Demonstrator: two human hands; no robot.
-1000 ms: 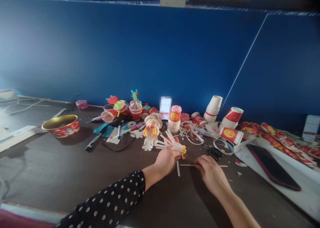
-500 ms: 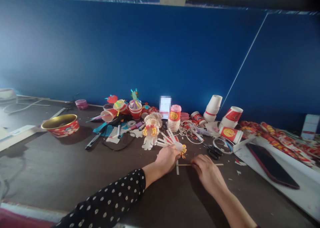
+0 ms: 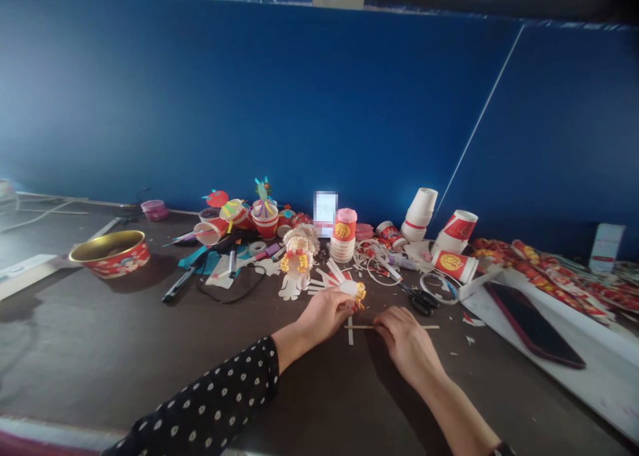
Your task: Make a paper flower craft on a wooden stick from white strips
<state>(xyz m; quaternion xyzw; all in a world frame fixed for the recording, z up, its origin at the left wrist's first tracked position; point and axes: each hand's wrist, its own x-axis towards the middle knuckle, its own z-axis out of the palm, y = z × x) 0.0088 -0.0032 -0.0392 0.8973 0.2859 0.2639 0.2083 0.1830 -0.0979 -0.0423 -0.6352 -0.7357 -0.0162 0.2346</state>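
- Two hands work low over one dark table [image 3: 200, 376], side by side.
- The left hand [image 3: 327, 313] has its thumb and fingers pinched together on one cut paper piece [image 3: 350, 288], which lies at its 1 o'clock.
- White strips [image 3: 333, 269] fan from this piece toward 10 to 12 o'clock, too crowded to count; yellow curls edge it at 3 o'clock.
- One white strip [image 3: 351, 337] points away from the piece toward 6 o'clock.
- The right hand [image 3: 407, 339], at the left hand's 4 o'clock, has its fingers closed narrowly on one thin stick [image 3: 362, 327].
- The stick runs from 9 to 3 o'clock and crosses that single strip; whether the two touch I cannot tell.
- One pair of black scissors [image 3: 423, 301] lies near, at the right hand's 1 o'clock.
- One dark phone [image 3: 534, 323] rests in one white tray [image 3: 599, 399] at the right hand's 3 o'clock.
- One curled paper figure [image 3: 298, 263] sits at the left hand's 11 o'clock.
- One red bowl [image 3: 112, 264] stands well apart, between the left hand's 9 and 10 o'clock.
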